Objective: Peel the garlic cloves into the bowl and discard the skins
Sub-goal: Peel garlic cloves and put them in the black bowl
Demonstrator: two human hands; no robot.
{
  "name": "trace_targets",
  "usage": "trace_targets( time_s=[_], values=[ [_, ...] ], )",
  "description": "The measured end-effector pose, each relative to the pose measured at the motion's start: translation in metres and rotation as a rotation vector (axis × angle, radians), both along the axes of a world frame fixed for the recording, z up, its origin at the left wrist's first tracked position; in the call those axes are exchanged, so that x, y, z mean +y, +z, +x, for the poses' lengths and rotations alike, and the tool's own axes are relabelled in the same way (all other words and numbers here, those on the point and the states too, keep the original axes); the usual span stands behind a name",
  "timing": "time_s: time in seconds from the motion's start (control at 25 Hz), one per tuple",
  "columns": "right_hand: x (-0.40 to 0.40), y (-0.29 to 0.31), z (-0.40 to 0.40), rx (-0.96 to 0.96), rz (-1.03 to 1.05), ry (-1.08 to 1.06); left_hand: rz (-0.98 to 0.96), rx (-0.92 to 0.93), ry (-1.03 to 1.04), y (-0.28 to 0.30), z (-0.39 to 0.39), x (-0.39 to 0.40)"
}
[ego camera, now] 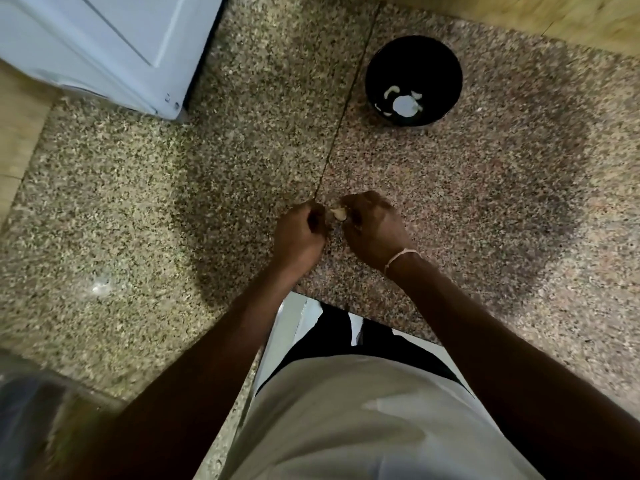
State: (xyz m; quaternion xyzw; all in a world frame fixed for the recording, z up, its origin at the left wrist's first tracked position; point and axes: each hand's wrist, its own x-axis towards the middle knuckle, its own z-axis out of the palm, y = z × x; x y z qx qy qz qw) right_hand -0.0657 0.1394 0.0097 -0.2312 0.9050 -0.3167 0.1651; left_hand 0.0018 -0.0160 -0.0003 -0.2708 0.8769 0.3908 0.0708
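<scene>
Left hand (300,233) and right hand (372,227), both curled tight, are pinching one garlic clove (338,213) between them, its long axis lying hand to hand; black bowl (414,81) sitting well beyond.

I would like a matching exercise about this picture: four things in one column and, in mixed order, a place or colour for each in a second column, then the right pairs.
Things:
1. bowl
2. garlic clove
3. bracelet
4. white door

Descriptions:
A. on the wrist of the right hand
B. top left corner of the view
C. black, with pale pieces inside
D. between the left hand and the right hand

Pairs: 1-C, 2-D, 3-A, 4-B
</scene>
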Motion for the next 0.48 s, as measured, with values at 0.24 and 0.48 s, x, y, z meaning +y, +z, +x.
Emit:
trace_targets(
  time_s=[0.24, 0.48],
  values=[
    [0.008, 0.003, -0.005, 0.020, -0.037, -0.036, 0.338, 0.006, 0.155, 0.012, -0.011, 0.023],
    [0.042, 0.049, -0.008, 0.004, -0.258, -0.333, 0.611, 0.207, 0.185, 0.051, -0.035, 0.046]
  ],
)
